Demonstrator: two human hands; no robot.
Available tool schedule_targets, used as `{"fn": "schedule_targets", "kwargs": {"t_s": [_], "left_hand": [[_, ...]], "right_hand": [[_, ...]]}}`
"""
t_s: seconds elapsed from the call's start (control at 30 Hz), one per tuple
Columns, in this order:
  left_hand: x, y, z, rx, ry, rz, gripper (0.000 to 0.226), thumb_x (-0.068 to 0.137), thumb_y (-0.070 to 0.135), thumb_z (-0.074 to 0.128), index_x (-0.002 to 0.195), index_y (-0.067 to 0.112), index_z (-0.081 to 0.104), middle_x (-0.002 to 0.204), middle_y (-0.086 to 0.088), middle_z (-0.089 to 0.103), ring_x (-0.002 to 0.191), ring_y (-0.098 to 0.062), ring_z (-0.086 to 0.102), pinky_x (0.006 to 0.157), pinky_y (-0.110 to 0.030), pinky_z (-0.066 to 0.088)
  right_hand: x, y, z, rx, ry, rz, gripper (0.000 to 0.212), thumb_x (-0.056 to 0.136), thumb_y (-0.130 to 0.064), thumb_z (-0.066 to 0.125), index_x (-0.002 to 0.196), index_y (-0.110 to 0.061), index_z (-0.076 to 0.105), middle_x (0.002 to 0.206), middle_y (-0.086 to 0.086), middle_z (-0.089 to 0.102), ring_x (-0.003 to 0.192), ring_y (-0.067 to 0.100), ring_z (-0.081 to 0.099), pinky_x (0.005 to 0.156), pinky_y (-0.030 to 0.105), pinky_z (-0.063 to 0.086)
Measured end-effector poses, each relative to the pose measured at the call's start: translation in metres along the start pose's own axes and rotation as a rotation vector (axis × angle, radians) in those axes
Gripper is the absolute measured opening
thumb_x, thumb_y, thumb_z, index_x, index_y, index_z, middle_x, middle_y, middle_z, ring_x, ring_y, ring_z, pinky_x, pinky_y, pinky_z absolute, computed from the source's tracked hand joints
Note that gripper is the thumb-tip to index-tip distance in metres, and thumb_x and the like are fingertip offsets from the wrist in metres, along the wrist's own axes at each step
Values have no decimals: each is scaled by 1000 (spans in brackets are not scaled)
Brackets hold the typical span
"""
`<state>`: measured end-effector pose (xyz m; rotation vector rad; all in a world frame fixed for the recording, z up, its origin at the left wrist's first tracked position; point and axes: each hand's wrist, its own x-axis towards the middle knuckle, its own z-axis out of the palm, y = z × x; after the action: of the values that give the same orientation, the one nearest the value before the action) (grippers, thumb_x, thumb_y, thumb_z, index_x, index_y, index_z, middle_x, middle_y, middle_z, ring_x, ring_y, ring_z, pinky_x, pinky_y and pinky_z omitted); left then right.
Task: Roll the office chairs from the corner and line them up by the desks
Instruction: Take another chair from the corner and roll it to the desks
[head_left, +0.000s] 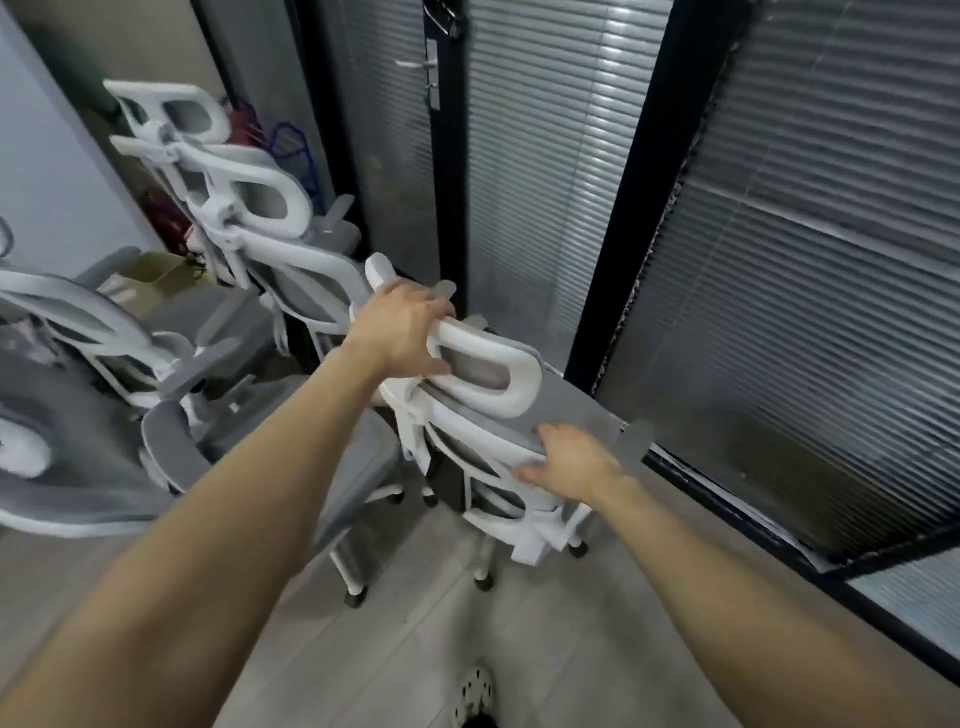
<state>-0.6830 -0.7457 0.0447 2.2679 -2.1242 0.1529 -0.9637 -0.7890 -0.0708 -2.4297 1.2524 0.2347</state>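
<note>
We look down along two bare forearms at a white-framed office chair (483, 452) with grey mesh. It stands on its castors on the pale floor (415, 623), directly ahead of us and just beside a glass wall with closed blinds (810, 249). Its back is turned toward us and looks tilted.

Our left hand (402, 330) grips the chair's headrest (514, 387), with the fingers curled over the top bar and the thumb beneath it. Our right hand (569, 462) rests on the upper edge of the backrest, its fingers fairly straight and the thumb spread out to the side.

To the left, more matching chairs (270, 208) crowd the corner, packed closely together. A door handle (422, 63) shows on the dark frame above, and the tip of a shoe (475, 696) shows at the bottom edge.
</note>
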Motion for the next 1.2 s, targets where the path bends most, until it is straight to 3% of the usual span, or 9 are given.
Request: {"fn": "schedule_targets", "kwargs": {"t_s": [0.1, 0.2, 0.37, 0.6, 0.73, 0.93, 1.07, 1.13, 1.2], "left_hand": [[34, 15, -1, 11, -64, -33, 27, 76, 56, 79, 92, 34, 78, 69, 15, 53, 83, -24, 61, 95, -37, 42], [47, 19, 9, 41, -50, -29, 28, 69, 56, 66, 81, 35, 79, 61, 10, 58, 69, -20, 63, 94, -36, 47], [44, 22, 23, 7, 14, -38, 44, 64, 59, 44, 77, 35, 79, 65, 11, 68, 70, -18, 66, 94, -39, 46], [25, 79, 22, 18, 87, -153, 21, 72, 46, 61, 73, 34, 79, 59, 9, 59, 66, -23, 63, 89, -38, 46], [7, 130, 19, 50, 99, -260, 24, 69, 48, 63, 77, 36, 82, 61, 8, 66, 67, -23, 64, 91, -32, 40], [-34, 221, 3, 72, 9, -434, 25, 62, 53, 58, 69, 33, 70, 60, 8, 63, 63, -26, 60, 86, -38, 51], [-63, 256, -8, 95, -62, -407, 49, 64, 80, 64, 82, 37, 79, 63, 9, 66, 64, -20, 62, 66, -31, 48], [-86, 266, -13, 78, -63, -420, 70, 59, 103, 60, 71, 35, 72, 57, 12, 61, 58, -14, 58, 59, -30, 46], [-110, 284, -19, 104, -31, -425, 80, 56, 111, 54, 62, 32, 64, 51, 12, 53, 53, -12, 52, 55, -30, 40]], "right_hand": [[24, 11, 13, 83, -104, 17, 57, 84, -64, 77, 123, -24, 69, 111, 3, 75, 104, 28, 72, 82, 35, 56], [32, 23, 24, 126, -56, 19, 66, 76, -70, 68, 128, -29, 70, 104, -1, 78, 96, 24, 74, 75, 32, 58], [33, 42, 32, 132, -13, -65, 49, 81, -59, 64, 119, -29, 70, 90, -4, 76, 82, 19, 73, 66, 27, 51], [23, 99, 23, 75, 16, -227, 38, 81, -59, 62, 98, -27, 71, 79, -3, 73, 73, 19, 70, 65, 33, 57], [10, 144, 21, -4, -10, -332, 54, 74, -72, 50, 88, -24, 70, 74, -5, 70, 68, 16, 68, 66, 35, 60], [-43, 183, 7, -111, -48, -376, 30, 82, -46, 69, 95, -19, 68, 83, 0, 67, 83, 26, 70, 73, 36, 60], [-92, 192, 13, -131, 27, -390, 28, 86, -43, 75, 97, -19, 68, 94, 6, 76, 91, 31, 73, 81, 41, 62], [-110, 202, 18, -163, 86, -422, 32, 82, -51, 74, 93, -21, 71, 90, 5, 78, 88, 31, 74, 78, 39, 61], [-127, 212, 21, -225, 91, -471, 34, 79, -55, 70, 89, -22, 73, 84, 3, 77, 82, 28, 74, 71, 35, 58]]}}
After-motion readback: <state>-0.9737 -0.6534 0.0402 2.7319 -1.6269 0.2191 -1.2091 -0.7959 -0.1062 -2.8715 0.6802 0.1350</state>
